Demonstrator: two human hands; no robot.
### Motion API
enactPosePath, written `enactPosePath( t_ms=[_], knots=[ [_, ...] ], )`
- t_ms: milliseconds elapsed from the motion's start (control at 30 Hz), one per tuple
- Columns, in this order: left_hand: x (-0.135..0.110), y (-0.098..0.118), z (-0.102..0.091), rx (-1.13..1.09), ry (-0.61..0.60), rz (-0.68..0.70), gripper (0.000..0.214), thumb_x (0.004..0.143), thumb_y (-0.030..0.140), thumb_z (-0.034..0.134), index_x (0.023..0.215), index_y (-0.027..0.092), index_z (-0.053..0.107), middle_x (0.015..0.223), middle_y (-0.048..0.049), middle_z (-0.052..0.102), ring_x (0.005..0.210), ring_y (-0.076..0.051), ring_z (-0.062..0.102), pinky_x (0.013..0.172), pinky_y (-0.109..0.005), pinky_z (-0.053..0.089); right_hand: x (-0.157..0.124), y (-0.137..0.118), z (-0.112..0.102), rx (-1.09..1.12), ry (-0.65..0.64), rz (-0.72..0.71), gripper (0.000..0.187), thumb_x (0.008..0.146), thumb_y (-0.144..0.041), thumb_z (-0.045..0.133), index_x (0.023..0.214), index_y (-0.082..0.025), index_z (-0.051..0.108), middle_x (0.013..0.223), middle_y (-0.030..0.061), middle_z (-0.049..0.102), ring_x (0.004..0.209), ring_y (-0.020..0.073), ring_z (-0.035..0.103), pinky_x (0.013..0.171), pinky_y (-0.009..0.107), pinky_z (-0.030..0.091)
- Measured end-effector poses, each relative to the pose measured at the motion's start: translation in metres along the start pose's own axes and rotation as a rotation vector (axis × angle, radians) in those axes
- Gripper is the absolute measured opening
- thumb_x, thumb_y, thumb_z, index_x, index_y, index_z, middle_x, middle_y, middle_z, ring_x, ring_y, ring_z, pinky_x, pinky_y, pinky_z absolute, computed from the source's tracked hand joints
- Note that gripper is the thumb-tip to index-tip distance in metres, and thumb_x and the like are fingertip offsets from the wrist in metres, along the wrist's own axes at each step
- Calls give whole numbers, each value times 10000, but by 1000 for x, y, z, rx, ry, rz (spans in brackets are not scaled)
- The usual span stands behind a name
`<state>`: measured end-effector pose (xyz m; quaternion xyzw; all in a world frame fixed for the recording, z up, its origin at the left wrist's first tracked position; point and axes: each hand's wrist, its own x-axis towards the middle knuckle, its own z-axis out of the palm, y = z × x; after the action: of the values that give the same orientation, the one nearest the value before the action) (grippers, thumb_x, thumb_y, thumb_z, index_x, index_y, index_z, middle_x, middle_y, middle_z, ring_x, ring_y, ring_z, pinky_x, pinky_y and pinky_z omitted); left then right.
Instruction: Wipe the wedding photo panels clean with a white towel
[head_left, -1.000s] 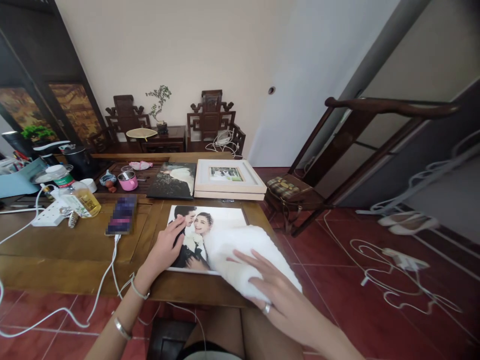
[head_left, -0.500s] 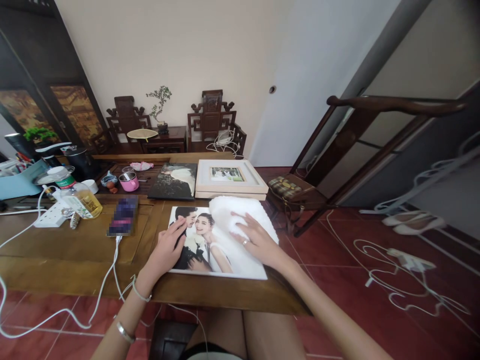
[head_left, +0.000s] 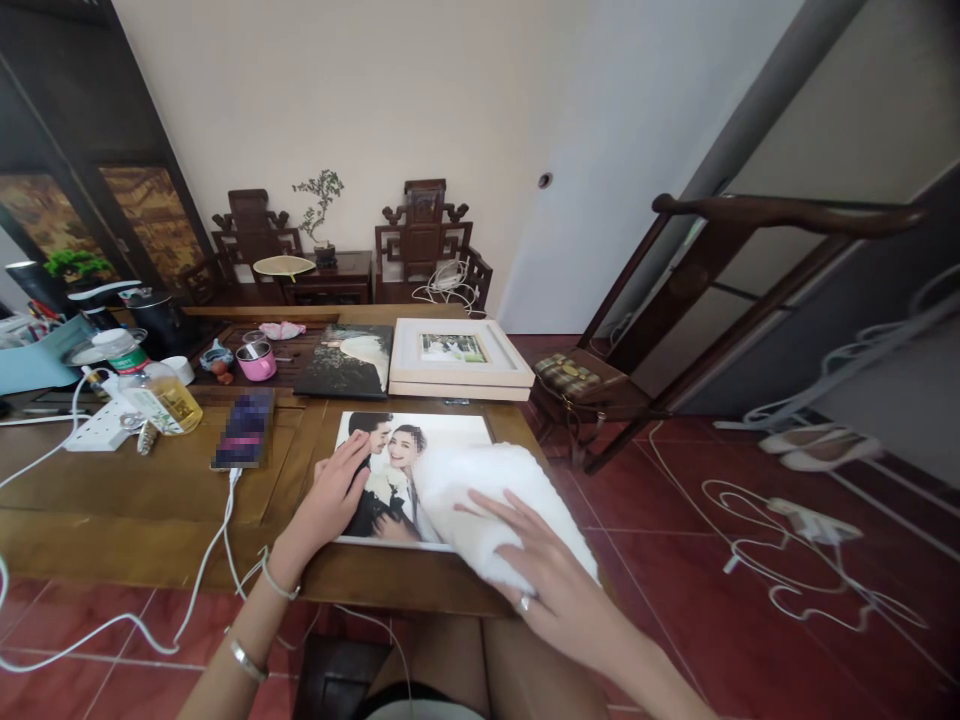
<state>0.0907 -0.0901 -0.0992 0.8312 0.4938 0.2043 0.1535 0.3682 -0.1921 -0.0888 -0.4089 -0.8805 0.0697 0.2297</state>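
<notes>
A glossy photo panel (head_left: pixel 379 530) of a couple lies on the wooden table near its front edge. My left hand (head_left: pixel 341 490) rests on the panel's left side, palm down and fingers stretched out. My right hand (head_left: pixel 536 575) presses on a fluffy white towel (head_left: pixel 480 470), its fingers gripping a fold. The towel covers the right part of the panel and hangs past its lower right corner. What lies beneath the towel is hidden.
Behind the panel sit a light wooden picture frame (head_left: pixel 517 370) and a dark photo panel (head_left: pixel 322 370). To the left are a phone (head_left: pixel 244 430) on a cable, an oil bottle (head_left: pixel 176 400), a power strip (head_left: pixel 97 425) and a pink cup (head_left: pixel 257 365). A wooden chair (head_left: pixel 697 270) stands right.
My right hand has pulled the towel toward me and to the right, baring the panel's upper right part. My left hand stays in about the same place.
</notes>
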Motion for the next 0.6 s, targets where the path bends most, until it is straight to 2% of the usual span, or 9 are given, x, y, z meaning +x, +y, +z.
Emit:
enactPosePath(
  t_ms=[133,267,367,467,600],
  knots=[
    [0,-1,-1,-10,-2,20,430,952,268,313,1376,231,375,1468,-69,353,1375,-204,268,1079,-436,270,32,33,-1,-1,19,56,162,879,-222,457,820,-188,604,1326,142,521,1324,246,347,1103,512,251],
    [-1,-1,-1,-19,1,4,427,952,273,324,1375,234,371,1485,-82,315,1373,-215,270,1076,-458,263,68,68,4,-22,54,116,217,906,-328,447,945,-195,615,1336,138,510,1303,263,382,1088,506,284],
    [-2,-3,0,-36,19,-6,439,951,276,327,1387,229,342,1487,-92,307,1370,-215,277,1072,-462,268,82,80,8,-37,68,113,232,913,-332,438,967,-188,612,1299,150,539,1305,257,380,1098,511,259],
    [-1,-5,2,-47,41,4,445,951,269,314,1392,214,325,1474,-100,333,1364,-207,290,1077,-448,271,76,72,8,-49,87,104,211,913,-312,441,942,-191,610,1269,148,564,1309,248,375,1103,529,238],
    [1,-4,4,-29,34,-11,431,949,252,289,1367,184,369,1468,-101,344,1365,-203,290,1082,-436,273,45,33,4,-44,55,75,164,873,-193,448,828,-187,606,1309,149,534,1334,254,327,1099,546,236]
  ],
)
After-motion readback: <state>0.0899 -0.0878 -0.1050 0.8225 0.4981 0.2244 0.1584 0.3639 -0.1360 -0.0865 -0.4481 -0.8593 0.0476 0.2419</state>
